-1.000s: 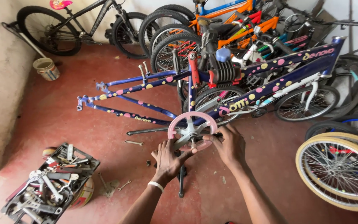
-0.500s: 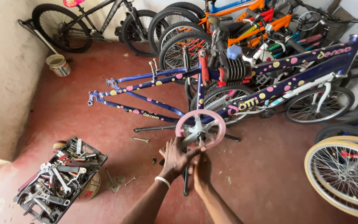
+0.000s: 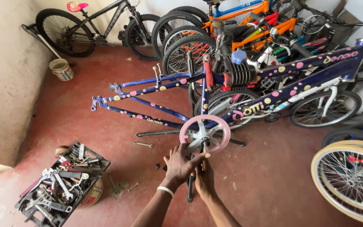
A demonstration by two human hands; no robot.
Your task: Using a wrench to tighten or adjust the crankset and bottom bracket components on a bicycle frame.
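Both hands work at the crank below a pink chainguard on the dotted frame: left hand spread open on it, right hand closed around the arm. Steady leverage seems needed next.

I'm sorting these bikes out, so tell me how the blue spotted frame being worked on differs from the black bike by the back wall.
The blue spotted frame has no wheels and sits on a stand; the black bike has both wheels and leans at the wall. The frame is blue with pink and yellow dots; the bike is plain black with a pink seat. Both hands meet under the frame's pink chain guard.
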